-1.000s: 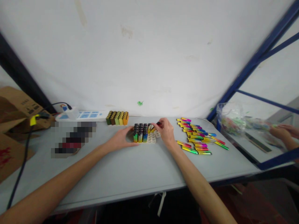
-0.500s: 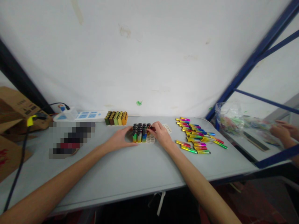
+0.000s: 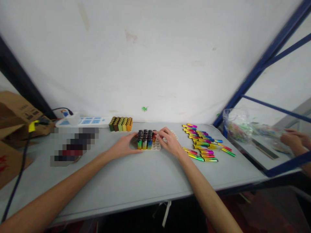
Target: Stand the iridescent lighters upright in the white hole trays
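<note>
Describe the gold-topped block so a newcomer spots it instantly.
On the grey table, find the white power strip along the wall. The gold-topped block stands just right of it. Unlike the black-topped block beside the left hand, its front includes brown and orange.

Upright lighters (image 3: 144,142), black-topped with green, yellow, blue and red bodies, stand in tight rows in the left part of a white tray (image 3: 156,146) with open round sockets at right.

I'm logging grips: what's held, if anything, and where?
Right hand: at the top of a reddish lighter. Left hand: round the lighter block, left end. Firm grip: cannot tell.
</note>
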Demonstrator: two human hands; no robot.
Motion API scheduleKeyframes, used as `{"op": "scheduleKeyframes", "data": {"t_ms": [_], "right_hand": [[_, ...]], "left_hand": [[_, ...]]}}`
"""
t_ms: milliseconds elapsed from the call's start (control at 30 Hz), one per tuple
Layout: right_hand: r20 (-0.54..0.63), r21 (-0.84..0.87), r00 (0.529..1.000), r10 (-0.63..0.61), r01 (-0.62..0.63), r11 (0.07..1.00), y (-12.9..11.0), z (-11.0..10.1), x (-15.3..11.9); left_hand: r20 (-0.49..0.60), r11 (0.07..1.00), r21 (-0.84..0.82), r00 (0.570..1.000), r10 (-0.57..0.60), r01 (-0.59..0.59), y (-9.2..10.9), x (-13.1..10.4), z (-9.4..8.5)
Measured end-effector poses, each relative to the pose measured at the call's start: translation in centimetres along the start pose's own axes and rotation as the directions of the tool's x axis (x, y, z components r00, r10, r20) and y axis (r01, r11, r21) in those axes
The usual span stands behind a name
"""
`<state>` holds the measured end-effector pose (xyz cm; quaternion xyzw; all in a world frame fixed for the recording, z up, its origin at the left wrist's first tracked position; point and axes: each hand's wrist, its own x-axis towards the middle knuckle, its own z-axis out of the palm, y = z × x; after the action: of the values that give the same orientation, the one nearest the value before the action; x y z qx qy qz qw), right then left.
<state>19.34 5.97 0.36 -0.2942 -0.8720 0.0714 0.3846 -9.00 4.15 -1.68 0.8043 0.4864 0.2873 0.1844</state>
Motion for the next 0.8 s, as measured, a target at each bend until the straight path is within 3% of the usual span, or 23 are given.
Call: {"op": "scheduleKeyframes", "data": {"t_ms": [300,400,533,667,800], "right_hand": [[0.011,0.015,1.000,0.014,-0.014,1.000,0.5,-0.2,-0.1],[-0.102,0.016,0.990,0.101,-0.099,0.995,1.9,-1.4,-0.3],[-0.198,-0.157,0.960,0.197,-0.230,0.960,5.5,-4.4,-1.5],[-0.195,-0.299,0.891,0.410,-0.452,0.840,8.3,-7.5,-3.6],[-0.018,-0.326,0.809,0.588,-0.561,0.761,8.3,-9.6,-5.1]], "left_hand": [[0.006,0.999,0.031,1.000,-0.018,0.018,0.0,0.0,-0.1],[0.005,0.998,0.050,0.999,-0.038,0.038,0.1,0.0,-0.2],[0.003,0.997,0.063,0.999,-0.042,0.042,-0.1,0.0,-0.2],[-0.017,0.998,0.058,0.999,-0.033,0.034,-0.4,0.0,0.0],[-0.023,0.998,0.059,0.999,-0.032,0.033,-0.5,0.0,0.1]]}}
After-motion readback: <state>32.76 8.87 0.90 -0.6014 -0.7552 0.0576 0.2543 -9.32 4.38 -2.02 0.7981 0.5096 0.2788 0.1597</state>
